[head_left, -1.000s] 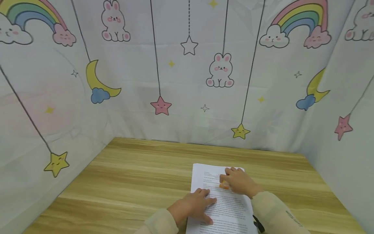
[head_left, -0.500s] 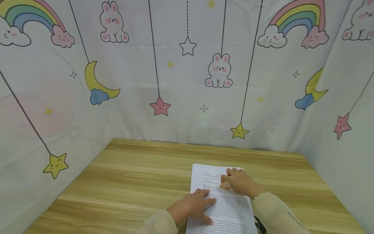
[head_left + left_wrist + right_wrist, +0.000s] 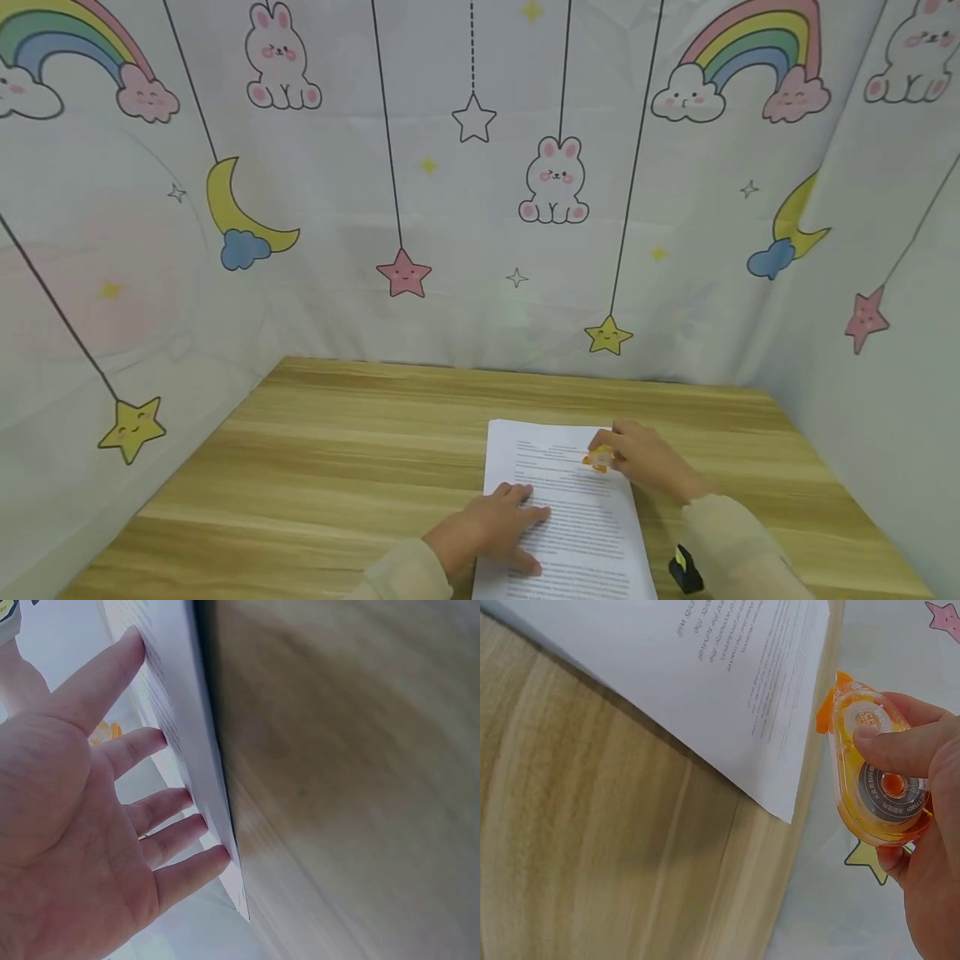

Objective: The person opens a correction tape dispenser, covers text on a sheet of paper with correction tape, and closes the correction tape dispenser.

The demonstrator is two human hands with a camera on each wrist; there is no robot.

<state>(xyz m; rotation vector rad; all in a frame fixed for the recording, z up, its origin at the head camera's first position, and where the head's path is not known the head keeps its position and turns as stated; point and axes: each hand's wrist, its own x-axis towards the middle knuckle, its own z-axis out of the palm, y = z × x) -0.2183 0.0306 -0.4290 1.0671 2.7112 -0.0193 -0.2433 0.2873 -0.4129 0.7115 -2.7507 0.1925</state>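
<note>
A stack of printed paper (image 3: 570,533) lies on the wooden table. My left hand (image 3: 502,529) rests on its left part with the fingers spread; the left wrist view shows the straight fingers (image 3: 176,881) touching the sheet. In my right hand (image 3: 648,454) is a correction tape dispenser (image 3: 600,458), clear and orange, held over the upper right of the page. From the right wrist view, the thumb lies across the face of the dispenser (image 3: 889,787), and its orange tip (image 3: 826,709) stands apart from the paper. Any tape laid on the page is too small to make out.
The wooden table (image 3: 337,467) stretches out on both sides of the stack. A small black thing with a yellow patch (image 3: 685,570) is beside the right sleeve. White cloth (image 3: 465,325) printed with stars, moons and rabbits hangs behind the table and at both sides.
My right hand has moved right and up off the text with the correction tape dispenser. The left hand stays on the paper. The head view has turned slightly.
</note>
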